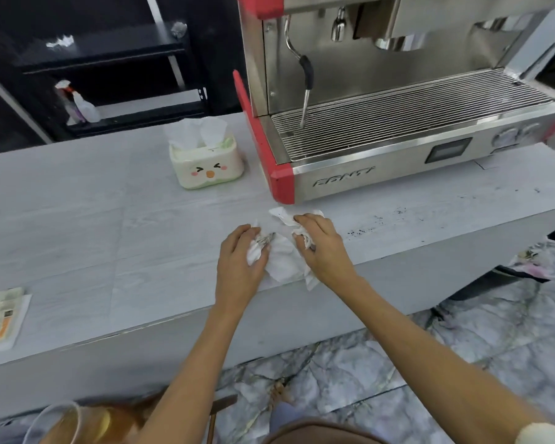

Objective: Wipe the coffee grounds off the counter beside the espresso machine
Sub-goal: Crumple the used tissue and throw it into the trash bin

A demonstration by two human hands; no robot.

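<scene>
A white tissue [284,257] lies crumpled on the pale grey counter [109,238], just in front of the red corner of the espresso machine [382,123]. My left hand [241,261] grips its left part, which shows dark smears. My right hand [324,248] clutches its right part against the counter. Dark coffee grounds [375,222] are scattered on the counter to the right of my hands, in front of the machine.
A tissue box with a cartoon face [207,163] stands left of the machine. A flat packet [2,317] lies at the counter's left front edge. A spray bottle [80,104] sits on a dark shelf behind. A glass of amber drink [74,423] is at the bottom left.
</scene>
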